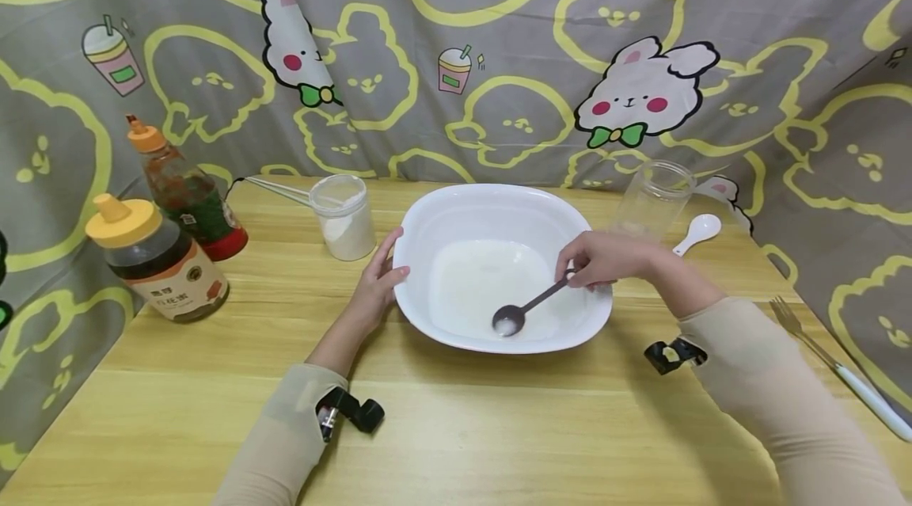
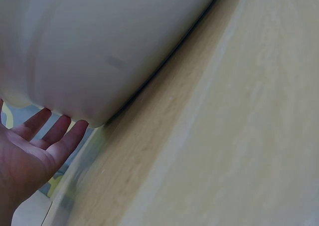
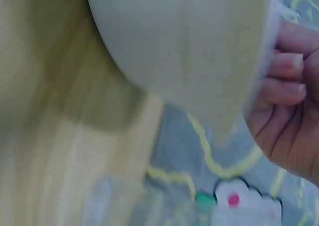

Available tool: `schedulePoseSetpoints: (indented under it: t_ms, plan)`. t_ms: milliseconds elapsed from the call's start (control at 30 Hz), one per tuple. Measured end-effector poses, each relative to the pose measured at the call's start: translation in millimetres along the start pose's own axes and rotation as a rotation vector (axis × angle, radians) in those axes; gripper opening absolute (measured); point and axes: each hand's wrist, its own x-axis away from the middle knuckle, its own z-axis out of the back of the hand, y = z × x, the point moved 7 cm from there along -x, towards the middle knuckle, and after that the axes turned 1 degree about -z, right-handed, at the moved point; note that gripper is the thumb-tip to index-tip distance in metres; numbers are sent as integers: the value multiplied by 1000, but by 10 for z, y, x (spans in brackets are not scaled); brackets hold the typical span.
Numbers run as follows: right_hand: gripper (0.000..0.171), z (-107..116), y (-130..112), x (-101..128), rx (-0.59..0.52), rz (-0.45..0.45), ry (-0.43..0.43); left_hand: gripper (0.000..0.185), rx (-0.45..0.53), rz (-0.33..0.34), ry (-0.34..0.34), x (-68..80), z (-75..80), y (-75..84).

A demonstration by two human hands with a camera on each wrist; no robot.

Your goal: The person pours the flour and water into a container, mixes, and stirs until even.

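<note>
From where I stand, the right hand [image 1: 606,256] has its fingers clamped together on the handle end of a dark round-headed spoon [image 1: 526,308]. The spoon's head lies away from them, inside a white oval bowl [image 1: 499,213]. The left hand [image 1: 376,288] holds this bowl's rim, thumb above, other fingers spread against the outer wall.

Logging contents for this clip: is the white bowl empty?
Not empty: in the head view, a milky layer spreads across the floor of the white bowl.
</note>
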Motion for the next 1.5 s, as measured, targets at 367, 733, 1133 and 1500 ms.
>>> schedulePoseSetpoints:
  t_ms: [367,733,1133,1500]
  plan:
    - [14,-129,-191,-521,-7,46,222,66,6,-3,-11,-16,-36,-10]
    - [17,170,31,-389,184,-101,527,67,3,5,-13,-23,-48,-10]
    - [14,288,150,80,206,-152,326,67,-6,-17,-7,1,-9,1]
    - [13,54,11,89,58,57,83,67,-4,-30,5,3,0,-4]
